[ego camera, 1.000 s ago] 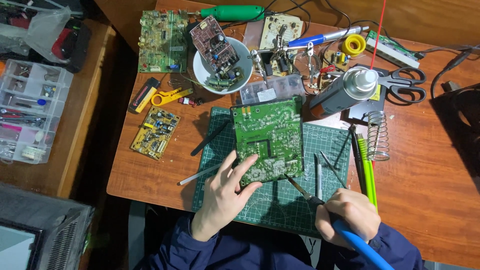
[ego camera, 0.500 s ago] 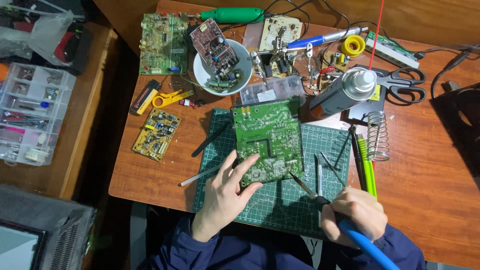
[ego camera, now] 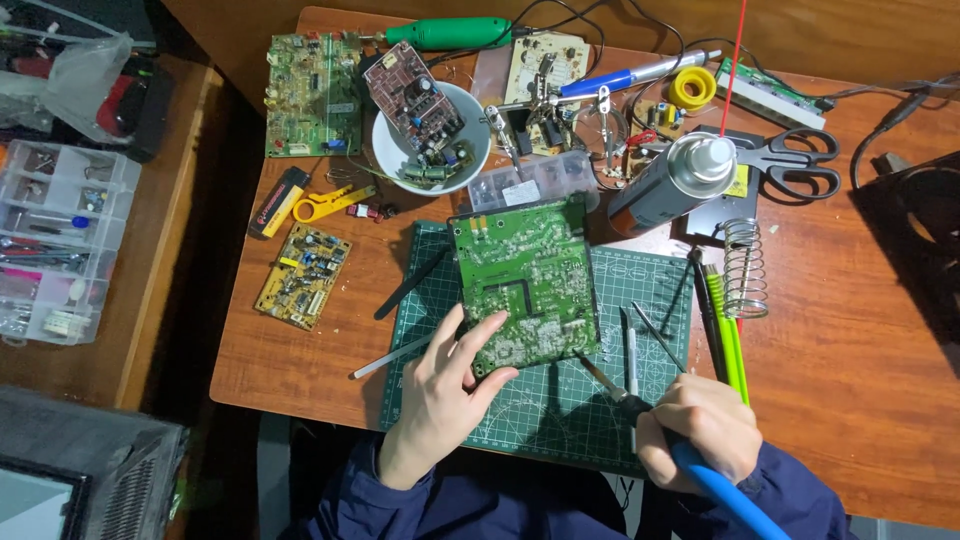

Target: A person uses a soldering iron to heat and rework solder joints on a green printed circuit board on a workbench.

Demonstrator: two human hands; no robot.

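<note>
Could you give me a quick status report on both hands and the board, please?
Left hand steadies green circuit board on cutting mat. Right hand grips blue-handled soldering iron, tip at board's lower right edge. Nothing obstructing.

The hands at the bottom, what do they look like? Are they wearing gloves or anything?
No gloves: both the left hand and the right hand are bare, with no rings or watch showing. Dark navy blue sleeves of a jacket-like top cover both arms down to the wrists, with slightly bunched cuffs.
</note>
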